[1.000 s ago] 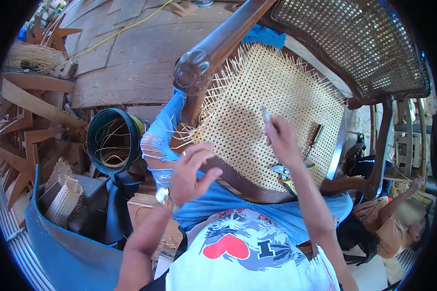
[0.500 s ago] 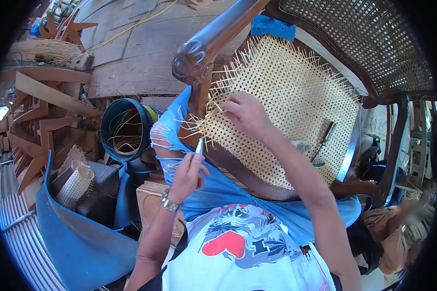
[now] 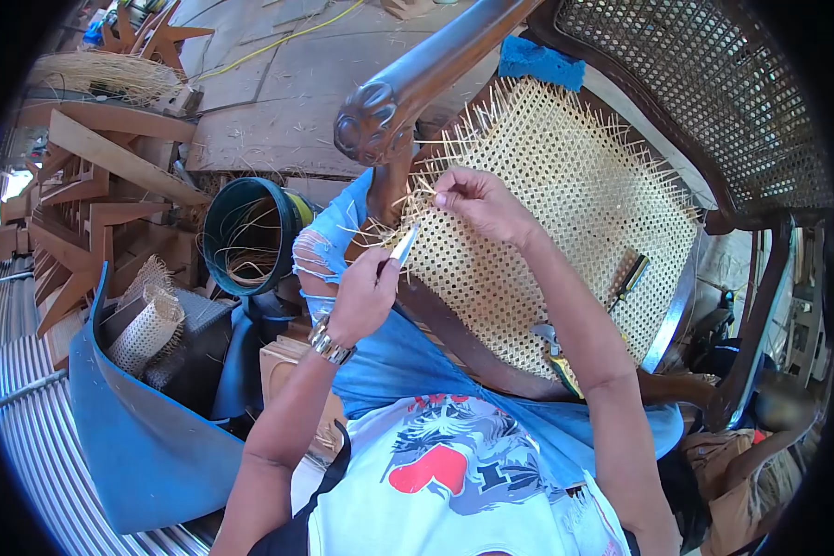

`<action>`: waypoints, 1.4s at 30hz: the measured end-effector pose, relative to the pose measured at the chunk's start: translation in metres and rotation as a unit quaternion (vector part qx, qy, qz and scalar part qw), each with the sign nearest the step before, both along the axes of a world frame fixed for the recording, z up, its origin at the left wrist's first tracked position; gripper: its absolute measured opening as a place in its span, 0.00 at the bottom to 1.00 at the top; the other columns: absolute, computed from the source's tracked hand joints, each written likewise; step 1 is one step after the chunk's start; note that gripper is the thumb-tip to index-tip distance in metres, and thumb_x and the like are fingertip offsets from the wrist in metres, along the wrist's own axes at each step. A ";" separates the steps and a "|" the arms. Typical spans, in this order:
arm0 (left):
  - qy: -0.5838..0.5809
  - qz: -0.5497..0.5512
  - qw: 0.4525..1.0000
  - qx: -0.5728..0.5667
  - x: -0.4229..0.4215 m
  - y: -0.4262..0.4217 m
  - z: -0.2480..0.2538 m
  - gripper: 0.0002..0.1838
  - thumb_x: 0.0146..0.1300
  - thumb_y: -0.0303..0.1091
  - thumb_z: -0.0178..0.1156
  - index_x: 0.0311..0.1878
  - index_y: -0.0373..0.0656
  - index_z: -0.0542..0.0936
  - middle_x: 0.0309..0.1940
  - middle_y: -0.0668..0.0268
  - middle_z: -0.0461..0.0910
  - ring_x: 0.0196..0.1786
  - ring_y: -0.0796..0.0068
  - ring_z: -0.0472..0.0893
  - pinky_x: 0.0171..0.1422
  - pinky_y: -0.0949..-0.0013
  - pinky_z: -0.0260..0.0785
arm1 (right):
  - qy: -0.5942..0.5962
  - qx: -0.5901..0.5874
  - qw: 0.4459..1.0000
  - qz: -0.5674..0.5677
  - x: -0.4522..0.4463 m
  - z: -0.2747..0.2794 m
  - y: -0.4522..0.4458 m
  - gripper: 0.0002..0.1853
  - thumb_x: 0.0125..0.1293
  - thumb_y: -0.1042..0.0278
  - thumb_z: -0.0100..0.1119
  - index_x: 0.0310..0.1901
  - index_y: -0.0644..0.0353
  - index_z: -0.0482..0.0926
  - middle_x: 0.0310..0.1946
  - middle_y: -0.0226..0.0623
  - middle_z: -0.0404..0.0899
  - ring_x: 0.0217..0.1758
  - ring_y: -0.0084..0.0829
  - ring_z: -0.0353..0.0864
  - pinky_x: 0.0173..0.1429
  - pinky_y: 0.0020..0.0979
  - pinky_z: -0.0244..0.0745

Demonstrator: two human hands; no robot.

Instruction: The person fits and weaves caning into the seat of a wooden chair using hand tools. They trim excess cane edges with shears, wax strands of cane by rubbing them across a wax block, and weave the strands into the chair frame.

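Note:
My left hand [image 3: 365, 289] is closed round a knife [image 3: 404, 244] with a short, pale, pointed blade. The tip points up and right at the near left corner of the woven cane webbing [image 3: 537, 213], which covers a dark wooden chair seat [image 3: 477, 345]. Just above the blade my right hand [image 3: 480, 202] pinches loose cane strands [image 3: 421, 189] at that edge. Frayed strand ends stick out along the webbing's left and far sides. On the webbing, right of my right forearm, lies a screwdriver [image 3: 632, 276] with a yellow and black handle. A metal-headed tool [image 3: 556, 352], partly behind the forearm, lies nearer me.
The chair's carved armrest [image 3: 371, 120] rises beyond my hands, its caned back [image 3: 686, 83] at upper right. A blue sponge [image 3: 539, 63] rests at the far seat edge. Left stand a bucket [image 3: 250, 236] of cane strands, rolled webbing [image 3: 148, 329], a blue sheet [image 3: 148, 454] and stacked wooden parts [image 3: 111, 167].
My left hand has moved up and right, bringing the blade closer to my right hand. The right hand has shifted slightly right, its fingers pinched on strands. The metal-headed tool shows more clearly.

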State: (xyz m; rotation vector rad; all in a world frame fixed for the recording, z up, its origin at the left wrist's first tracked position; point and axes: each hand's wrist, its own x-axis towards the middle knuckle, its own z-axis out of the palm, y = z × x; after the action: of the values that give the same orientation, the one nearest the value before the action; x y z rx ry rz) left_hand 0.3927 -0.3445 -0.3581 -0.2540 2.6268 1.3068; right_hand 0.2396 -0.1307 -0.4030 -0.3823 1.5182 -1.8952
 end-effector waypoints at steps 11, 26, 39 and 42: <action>0.007 -0.079 0.979 -0.188 -0.028 -0.005 0.012 0.11 0.75 0.35 0.56 0.50 0.38 0.82 0.28 0.47 0.85 0.33 0.42 0.86 0.39 0.45 0.77 | 0.375 0.372 0.849 0.023 -0.005 0.015 0.004 0.05 0.62 0.61 0.67 0.37 0.46 0.90 0.40 0.29 0.87 0.55 0.38 0.78 0.64 0.47 0.63; 0.022 -0.178 0.924 -0.338 -0.071 0.017 0.043 0.08 0.71 0.37 0.59 0.42 0.43 0.83 0.28 0.46 0.84 0.35 0.41 0.85 0.41 0.42 0.76 | 0.403 0.444 0.789 0.135 -0.042 0.020 -0.035 0.12 0.62 0.71 0.60 0.43 0.52 0.90 0.46 0.43 0.90 0.52 0.46 0.89 0.55 0.45 0.84; 0.018 -0.189 0.905 -0.381 -0.090 0.030 0.048 0.08 0.68 0.34 0.60 0.35 0.42 0.85 0.30 0.46 0.85 0.37 0.39 0.85 0.46 0.42 0.78 | 0.325 0.432 0.835 0.097 -0.032 0.023 -0.030 0.12 0.58 0.68 0.64 0.43 0.50 0.91 0.46 0.39 0.90 0.54 0.44 0.88 0.61 0.46 0.78; 0.024 -0.191 0.911 -0.366 -0.091 0.028 0.045 0.08 0.67 0.33 0.60 0.35 0.42 0.86 0.30 0.45 0.84 0.37 0.39 0.85 0.47 0.43 0.78 | 0.371 0.448 0.810 0.080 -0.035 0.017 -0.031 0.12 0.58 0.71 0.65 0.44 0.57 0.91 0.47 0.44 0.90 0.54 0.47 0.88 0.63 0.47 0.78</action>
State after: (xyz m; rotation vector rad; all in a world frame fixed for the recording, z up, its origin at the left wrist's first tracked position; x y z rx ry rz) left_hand 0.3015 -0.3164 -0.3133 0.1940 2.8867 0.1774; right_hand 0.2050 -0.1619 -0.3861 -0.8042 2.5690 -0.6969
